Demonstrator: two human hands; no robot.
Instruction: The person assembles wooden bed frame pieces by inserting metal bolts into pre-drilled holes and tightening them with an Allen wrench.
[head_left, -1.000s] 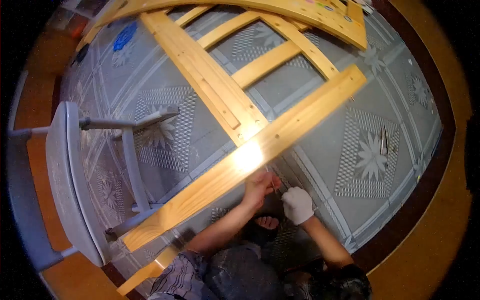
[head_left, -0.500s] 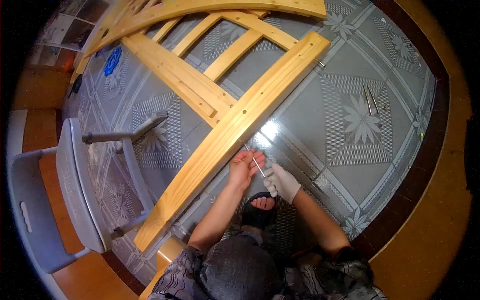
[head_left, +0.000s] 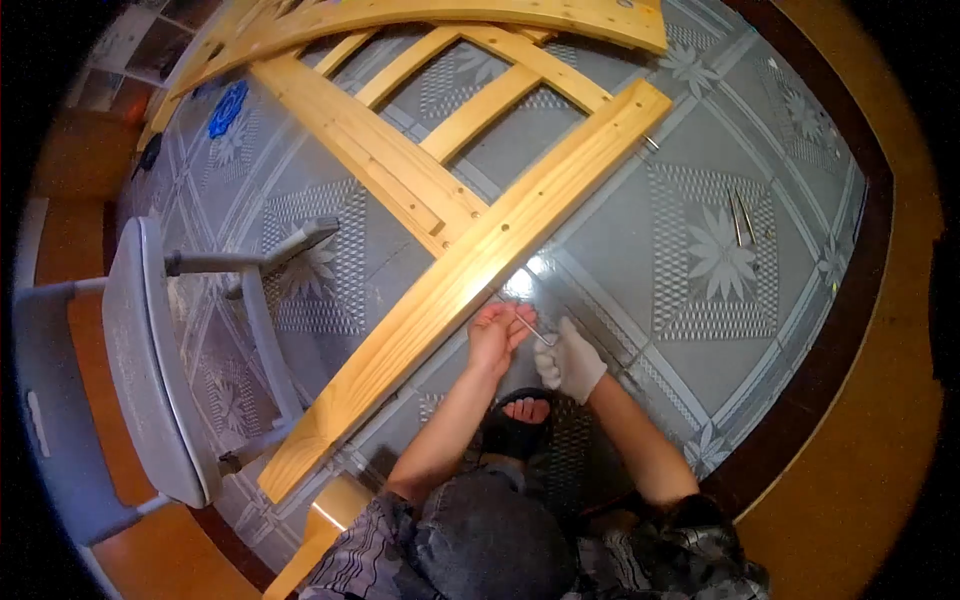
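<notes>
A thin metal hex key (head_left: 538, 333) slants between my two hands, just off the near side of a long wooden beam (head_left: 440, 292). My bare left hand (head_left: 492, 336) is closed around its upper part, close to the beam's edge. The far tip is hidden by the fingers or too small to make out. My right hand (head_left: 572, 364), in a white glove, grips the lower end with the thumb raised. The beam lies on the floor, joined to a slatted wooden frame (head_left: 345, 140), with dark holes along its top face. A metal bolt (head_left: 651, 143) sticks out of its side near the far end.
Two slim metal rods (head_left: 741, 218) lie on the patterned tile floor (head_left: 700, 375) at right. A grey folding chair (head_left: 165, 370) stands at left. Beyond it lies a blue item (head_left: 228, 108). A curved wooden rail (head_left: 430, 18) crosses the back.
The view has shifted slightly. My right hand has turned a little, its thumb now lifted, and the hex key lies at a flatter slant. My left hand stays beside the beam.
</notes>
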